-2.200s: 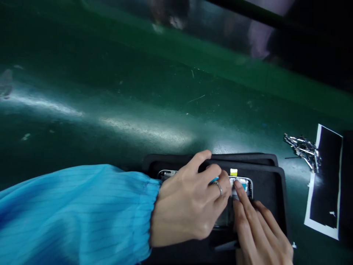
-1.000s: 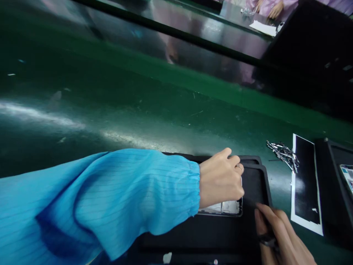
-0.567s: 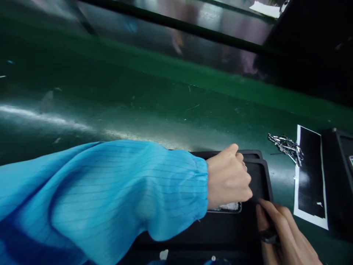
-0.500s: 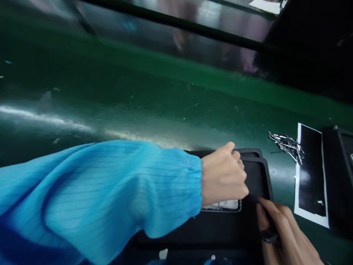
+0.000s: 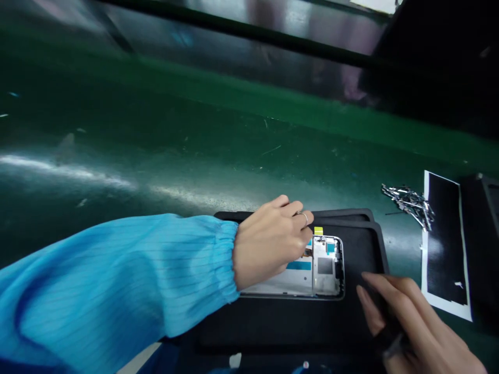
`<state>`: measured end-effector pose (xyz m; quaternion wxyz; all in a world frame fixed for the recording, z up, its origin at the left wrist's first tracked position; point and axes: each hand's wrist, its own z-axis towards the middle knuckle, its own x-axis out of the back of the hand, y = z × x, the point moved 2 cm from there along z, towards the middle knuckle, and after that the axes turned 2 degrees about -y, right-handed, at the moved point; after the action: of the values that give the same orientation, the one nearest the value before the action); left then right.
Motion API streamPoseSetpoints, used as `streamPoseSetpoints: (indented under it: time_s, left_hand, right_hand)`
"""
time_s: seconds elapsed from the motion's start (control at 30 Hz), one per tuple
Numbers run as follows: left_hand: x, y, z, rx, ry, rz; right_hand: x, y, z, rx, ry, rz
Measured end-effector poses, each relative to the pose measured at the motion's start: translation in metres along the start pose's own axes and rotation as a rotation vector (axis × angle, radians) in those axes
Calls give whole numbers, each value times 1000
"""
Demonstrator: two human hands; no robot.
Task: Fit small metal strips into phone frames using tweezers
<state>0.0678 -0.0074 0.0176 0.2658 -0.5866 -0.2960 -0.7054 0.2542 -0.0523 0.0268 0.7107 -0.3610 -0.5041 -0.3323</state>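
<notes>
An opened phone frame (image 5: pixel 327 280), silver-edged with blue pads and a yellow tab at its top edge, lies flat in a black tray (image 5: pixel 273 324). Over the frame's left and middle part is my left hand (image 5: pixel 275 239), back upward, a ring on one finger. Its fingers are curled down and close together; the fingertips and anything in them are hidden. My right hand (image 5: pixel 413 311), at the tray's right edge, is apart from the phone. Its fingers are bent around a slim dark tool (image 5: pixel 384 306), blurred and mostly hidden.
A pile of small metal strips (image 5: pixel 409 205) lies right of the tray, touching a black sheet with white borders (image 5: pixel 446 244). A dark box (image 5: pixel 481 223) stands at the far right. The green worktop (image 5: pixel 195 135) extends behind, up to a raised ledge.
My left hand has moved left across the phone frame, uncovering its right end and the yellow tab. My right hand has shifted slightly, its thumb and forefinger a little further apart.
</notes>
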Motion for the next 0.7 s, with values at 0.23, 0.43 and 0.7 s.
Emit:
streamPoseSetpoints:
  time_s: [0.23,0.43,0.7]
  left_hand:
    - [-3,-2,-7,58,27,-111]
    - [-4,-5,-16,88,62,-169]
    - [-5,-7,-16,102,96,-196]
  right_hand:
    - [-23,-15,39,631,-51,-408]
    - [-31,-23,43,728,-60,-578]
    - [-25,-11,42,856,36,-452]
